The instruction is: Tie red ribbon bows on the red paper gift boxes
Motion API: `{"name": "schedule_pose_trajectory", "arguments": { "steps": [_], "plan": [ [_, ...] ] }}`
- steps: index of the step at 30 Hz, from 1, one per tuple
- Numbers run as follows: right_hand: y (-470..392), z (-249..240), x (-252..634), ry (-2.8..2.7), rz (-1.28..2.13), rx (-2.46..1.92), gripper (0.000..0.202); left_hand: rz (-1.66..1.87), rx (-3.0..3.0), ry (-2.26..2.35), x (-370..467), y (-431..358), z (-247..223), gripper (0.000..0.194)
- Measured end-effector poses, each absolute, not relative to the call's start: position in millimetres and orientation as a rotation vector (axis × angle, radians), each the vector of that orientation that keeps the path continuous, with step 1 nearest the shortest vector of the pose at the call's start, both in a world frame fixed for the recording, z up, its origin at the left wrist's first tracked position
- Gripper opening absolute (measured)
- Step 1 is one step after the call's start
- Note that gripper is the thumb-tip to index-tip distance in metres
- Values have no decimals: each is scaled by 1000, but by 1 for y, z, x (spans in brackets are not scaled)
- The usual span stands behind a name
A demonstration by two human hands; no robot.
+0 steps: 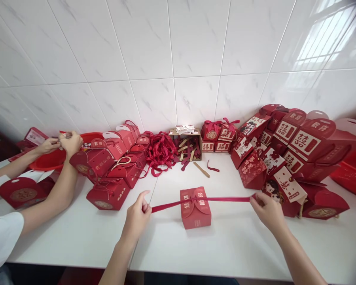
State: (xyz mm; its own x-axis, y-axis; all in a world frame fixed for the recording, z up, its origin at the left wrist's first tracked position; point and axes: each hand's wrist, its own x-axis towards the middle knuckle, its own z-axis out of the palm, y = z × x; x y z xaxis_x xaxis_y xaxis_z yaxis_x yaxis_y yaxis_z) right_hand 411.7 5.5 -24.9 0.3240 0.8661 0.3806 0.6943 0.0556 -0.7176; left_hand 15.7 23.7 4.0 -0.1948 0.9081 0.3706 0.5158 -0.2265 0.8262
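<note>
A small red gift box [196, 215] stands on the white table [172, 253] in front of me, its top flaps folded together. Across its top runs a dark red ribbon [228, 199], stretched out nearly level to both sides. My left hand [138, 211] pinches the ribbon's left end, and my right hand [265, 208] pinches its right end. Neither hand touches the box. The ribbon passes over the middle of the flaps; whether it is knotted there is too small to tell.
Behind lie a heap of red ribbons [161, 152] and a carton of strips [199, 144]. Red boxes [111, 194] stand at left, more boxes [311, 138] at right. At far left, another person's hands [69, 142] work over a red basin [49, 159].
</note>
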Motion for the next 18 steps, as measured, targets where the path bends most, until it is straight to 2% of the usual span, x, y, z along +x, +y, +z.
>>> {"name": "schedule_pose_trajectory", "arguments": {
  "steps": [4,6,12,18],
  "plan": [
    [10,-48,419,-1474,395,-1718,27,1159,1711,1612,14,27,-20,21],
    [16,-41,407,-1484,449,-1693,37,1173,1716,1581,28,31,-15,17],
    [33,-5,345,-1771,825,-1373,34,1089,1672,1386,82,38,6,20],
    [37,-7,311,-1767,1115,-1214,38,991,1682,1332,105,37,-2,21]
  ]
}}
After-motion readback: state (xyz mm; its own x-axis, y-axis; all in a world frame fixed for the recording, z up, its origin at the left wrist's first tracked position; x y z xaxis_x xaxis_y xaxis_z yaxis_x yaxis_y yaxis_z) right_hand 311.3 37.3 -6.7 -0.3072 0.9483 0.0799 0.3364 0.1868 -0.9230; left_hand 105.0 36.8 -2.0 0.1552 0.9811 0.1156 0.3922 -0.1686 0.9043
